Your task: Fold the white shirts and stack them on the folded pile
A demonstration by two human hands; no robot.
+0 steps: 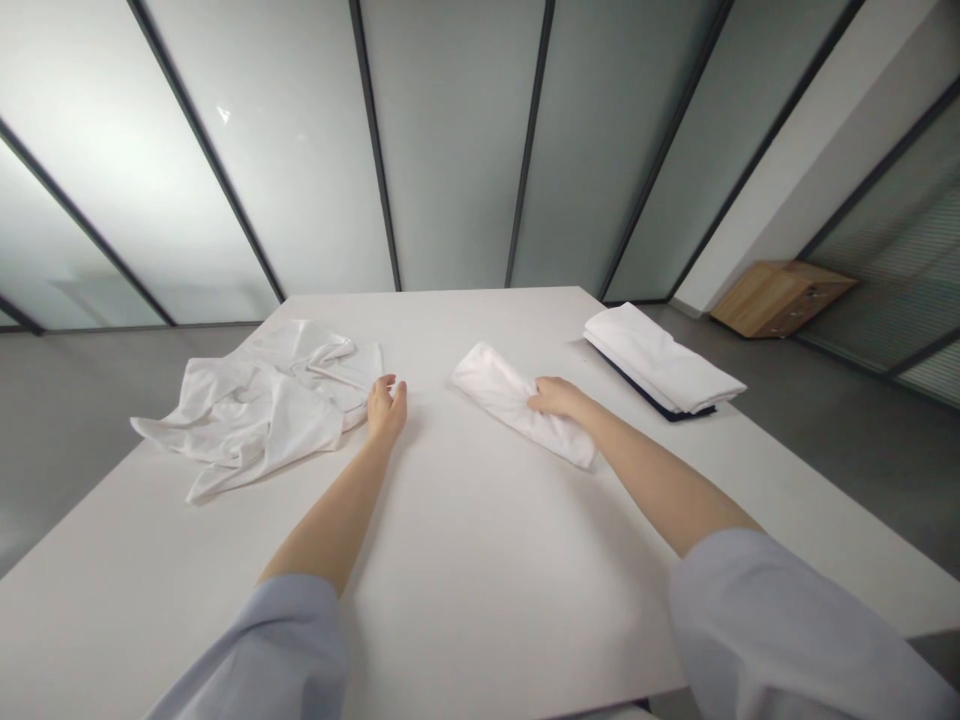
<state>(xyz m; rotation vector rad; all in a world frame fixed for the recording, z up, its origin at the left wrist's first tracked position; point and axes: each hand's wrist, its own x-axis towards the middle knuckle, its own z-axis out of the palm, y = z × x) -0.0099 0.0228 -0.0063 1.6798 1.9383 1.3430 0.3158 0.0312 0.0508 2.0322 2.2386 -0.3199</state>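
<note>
My right hand (pixel 556 397) grips the upper edge of a folded white cloth (pixel 517 400), a narrow bundle lying slantwise at the middle of the table; its thumb and fingertips are pinched on the fabric. My left hand (pixel 387 406) is just above the table, fingers curled loosely apart, with nothing in it. Close beside that hand, on the left, lies a crumpled white garment (pixel 262 410), spread out in loose wrinkles. Its exact kind is hard to make out.
On the right side of the white table (pixel 465 580), a stack of folded white fabric (pixel 660 350) rests on a dark folded piece (pixel 637 390). Frosted glass panels (pixel 450 150) stand behind the table. A wooden cabinet (pixel 780 297) is on the floor at the right.
</note>
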